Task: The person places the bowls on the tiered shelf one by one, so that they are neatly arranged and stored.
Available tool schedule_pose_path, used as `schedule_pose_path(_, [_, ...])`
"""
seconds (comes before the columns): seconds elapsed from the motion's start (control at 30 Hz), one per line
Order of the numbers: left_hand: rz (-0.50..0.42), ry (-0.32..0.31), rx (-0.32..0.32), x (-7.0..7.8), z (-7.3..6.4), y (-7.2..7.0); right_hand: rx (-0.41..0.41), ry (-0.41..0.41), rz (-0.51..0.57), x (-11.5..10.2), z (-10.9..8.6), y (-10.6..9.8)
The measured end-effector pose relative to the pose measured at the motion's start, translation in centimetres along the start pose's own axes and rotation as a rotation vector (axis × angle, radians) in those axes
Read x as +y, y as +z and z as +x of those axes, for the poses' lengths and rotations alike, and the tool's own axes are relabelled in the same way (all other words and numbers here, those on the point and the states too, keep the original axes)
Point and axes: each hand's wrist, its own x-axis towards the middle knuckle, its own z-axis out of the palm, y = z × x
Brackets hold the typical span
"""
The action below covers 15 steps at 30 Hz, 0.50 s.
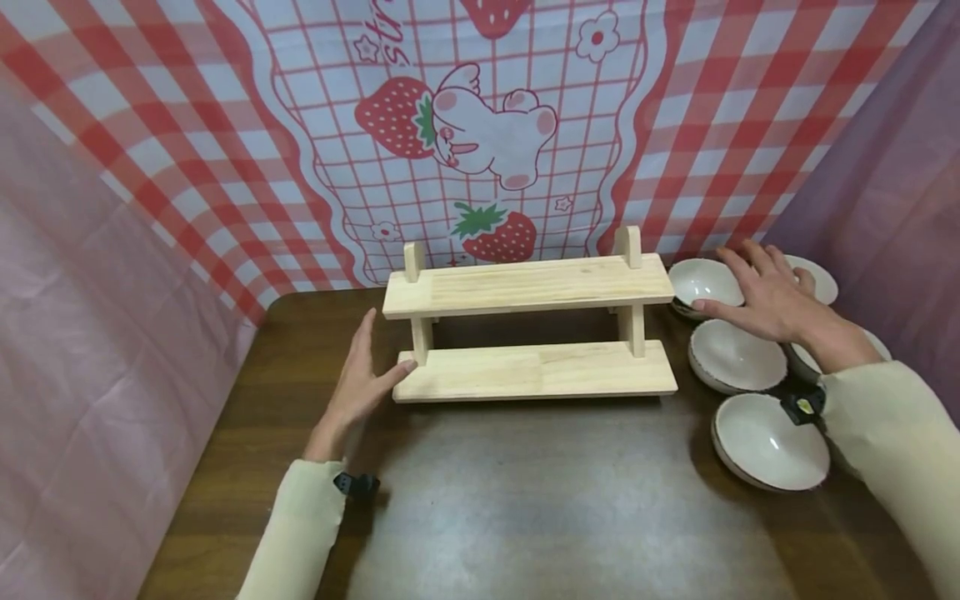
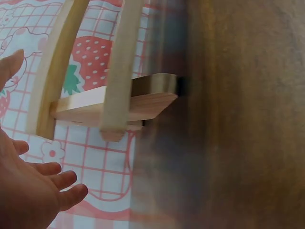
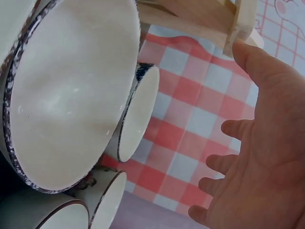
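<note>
A two-tier shelf of pale wood [image 1: 532, 287] stands on the brown table against the back cloth. My left hand [image 1: 356, 390] is at its left end, thumb and fingers spread, holding nothing; in the left wrist view a gap shows between that hand [image 2: 28, 191] and the boards [image 2: 116, 71]. To the shelf's right are several white bowls with dark speckled rims. Over the back ones hovers my right hand [image 1: 780, 300], its fingers extended, between the back left bowl [image 1: 705, 283] and the back right bowl [image 1: 821, 279]. The right wrist view shows this hand [image 3: 274, 138] gripping nothing.
Nearer me on the right sit a middle bowl [image 1: 738, 357] and a front bowl [image 1: 772, 442]. My right forearm partly hides others beside them. A red-and-white checked cloth [image 1: 720, 150] hangs behind, with pink curtains [image 1: 67, 333] at the sides.
</note>
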Motion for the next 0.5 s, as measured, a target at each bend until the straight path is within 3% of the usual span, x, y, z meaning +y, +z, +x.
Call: schedule_pose_path(0.5, [-0.184,0.008,-0.047,-2.0,0.1,2.0,-0.032,0.072,0.051,1.4,2.0,0.9])
